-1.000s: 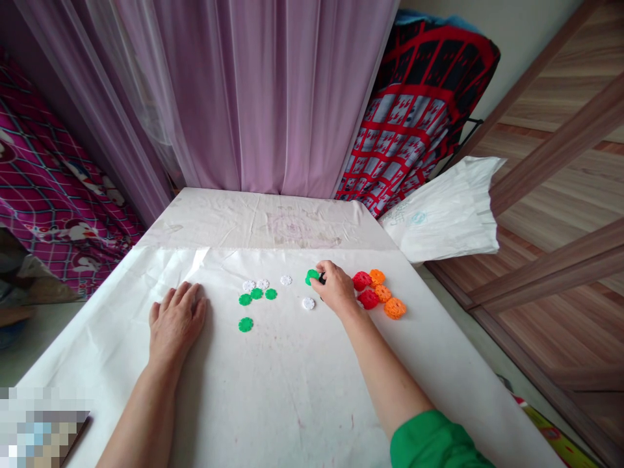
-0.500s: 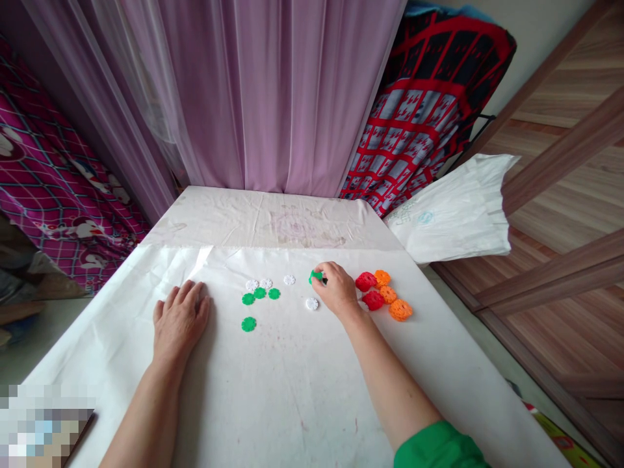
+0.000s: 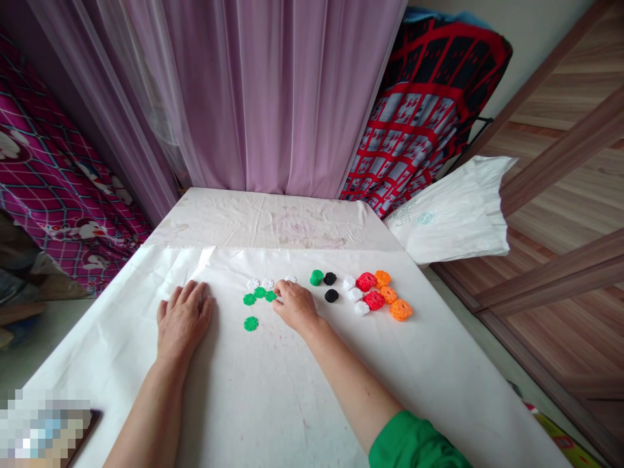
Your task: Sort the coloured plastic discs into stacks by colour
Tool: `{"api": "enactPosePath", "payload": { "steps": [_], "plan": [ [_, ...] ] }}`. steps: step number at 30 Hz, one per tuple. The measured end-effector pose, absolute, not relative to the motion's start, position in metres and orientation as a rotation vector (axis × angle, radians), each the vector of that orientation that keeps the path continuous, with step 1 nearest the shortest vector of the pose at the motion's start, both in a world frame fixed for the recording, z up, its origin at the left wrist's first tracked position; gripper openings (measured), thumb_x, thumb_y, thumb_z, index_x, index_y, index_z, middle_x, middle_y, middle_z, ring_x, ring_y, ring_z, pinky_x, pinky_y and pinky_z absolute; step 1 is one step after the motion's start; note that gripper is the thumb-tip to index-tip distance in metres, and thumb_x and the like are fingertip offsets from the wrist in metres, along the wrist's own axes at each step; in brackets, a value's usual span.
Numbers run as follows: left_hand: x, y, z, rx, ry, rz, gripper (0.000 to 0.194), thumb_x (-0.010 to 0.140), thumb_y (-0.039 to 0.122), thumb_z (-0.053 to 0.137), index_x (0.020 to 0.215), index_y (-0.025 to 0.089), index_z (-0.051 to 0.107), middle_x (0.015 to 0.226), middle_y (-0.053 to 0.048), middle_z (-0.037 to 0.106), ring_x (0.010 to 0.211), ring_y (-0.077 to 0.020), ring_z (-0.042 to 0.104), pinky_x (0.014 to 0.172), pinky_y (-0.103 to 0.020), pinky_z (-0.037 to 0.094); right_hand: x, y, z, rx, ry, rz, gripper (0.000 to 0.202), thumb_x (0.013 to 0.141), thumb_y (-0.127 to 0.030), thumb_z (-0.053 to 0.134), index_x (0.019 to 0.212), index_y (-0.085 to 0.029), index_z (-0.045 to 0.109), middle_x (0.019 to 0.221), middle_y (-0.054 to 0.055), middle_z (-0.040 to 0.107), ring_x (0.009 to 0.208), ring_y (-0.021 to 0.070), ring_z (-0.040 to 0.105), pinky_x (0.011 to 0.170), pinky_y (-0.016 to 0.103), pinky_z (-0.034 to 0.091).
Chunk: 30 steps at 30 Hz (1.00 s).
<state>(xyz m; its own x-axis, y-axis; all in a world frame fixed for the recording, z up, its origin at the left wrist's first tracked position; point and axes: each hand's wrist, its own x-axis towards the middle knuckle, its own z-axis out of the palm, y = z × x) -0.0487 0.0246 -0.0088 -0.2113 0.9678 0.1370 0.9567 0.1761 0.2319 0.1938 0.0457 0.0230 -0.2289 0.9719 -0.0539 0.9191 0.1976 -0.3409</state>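
My left hand (image 3: 184, 320) lies flat on the white table cover with its fingers apart, holding nothing. Over the middle of the table, my right hand (image 3: 297, 305) has its fingers pinched at the right edge of a green disc (image 3: 270, 296). Two more green discs (image 3: 260, 292) (image 3: 249, 299) sit left of it, and a single one (image 3: 251, 324) lies nearer to me. White discs (image 3: 253, 285) (image 3: 268, 284) (image 3: 291, 279) form a row behind them. Whether my right fingers hold another piece is hidden.
To the right stand a green stack (image 3: 316, 278), black pieces (image 3: 330, 279), white stacks (image 3: 348, 283), red stacks (image 3: 366, 281) and orange stacks (image 3: 400, 310). A white bag (image 3: 453, 214) hangs at the right edge. A blurred object (image 3: 49, 432) is at the lower left.
My right hand has moved left from the green stack to the green disc row, uncovering black and white pieces. The rightmost green disc now sits closer to its neighbour. My left hand stays flat.
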Motion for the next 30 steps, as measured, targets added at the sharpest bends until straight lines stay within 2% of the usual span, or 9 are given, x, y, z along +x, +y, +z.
{"api": "enactPosePath", "payload": {
  "steps": [7, 15, 23, 30],
  "plan": [
    [-0.049, 0.024, -0.008, 1.960, 2.377, 0.422, 0.051, 0.098, 0.042, 0.030, 0.136, 0.019, 0.054, 0.151, -0.011, 0.048, 0.141, -0.0320, 0.037, 0.116, -0.055, 0.026, 0.189, 0.044, 0.020, -1.801, -2.218, 0.438, 0.027, 0.083, -0.027, 0.063, 0.109, -0.023, 0.059, 0.111, 0.005, 0.067, 0.101, 0.0198, 0.061, 0.079, 0.028, 0.045],
    [-0.048, 0.024, -0.007, 1.950, 2.378, 0.412, 0.051, 0.097, 0.042, 0.032, 0.136, 0.019, 0.055, 0.150, -0.011, 0.048, 0.141, -0.0318, 0.037, 0.116, -0.054, 0.025, 0.183, 0.043, 0.019, -1.828, -2.198, 0.457, 0.026, 0.082, -0.021, 0.060, 0.108, -0.023, 0.059, 0.104, 0.004, 0.071, 0.095, 0.0192, 0.065, 0.074, 0.027, 0.044],
    [-0.048, 0.024, -0.007, 1.936, 2.376, 0.424, 0.052, 0.097, 0.043, 0.031, 0.137, 0.020, 0.054, 0.151, -0.010, 0.047, 0.142, -0.0318, 0.035, 0.117, -0.055, 0.024, 0.251, 0.050, 0.042, -1.940, -1.828, 0.314, 0.028, 0.080, -0.023, 0.064, 0.107, -0.024, 0.057, 0.104, 0.000, 0.071, 0.083, 0.0158, 0.064, 0.073, 0.027, 0.044],
    [-0.049, 0.024, -0.007, 1.941, 2.371, 0.414, 0.051, 0.097, 0.043, 0.031, 0.137, 0.021, 0.053, 0.152, -0.009, 0.047, 0.142, -0.0317, 0.035, 0.116, -0.054, 0.024, 0.288, 0.068, 0.048, -2.024, -1.842, 0.265, 0.028, 0.080, -0.024, 0.066, 0.107, -0.025, 0.057, 0.105, 0.000, 0.071, 0.083, 0.0158, 0.064, 0.070, 0.027, 0.041]
  ]
}}
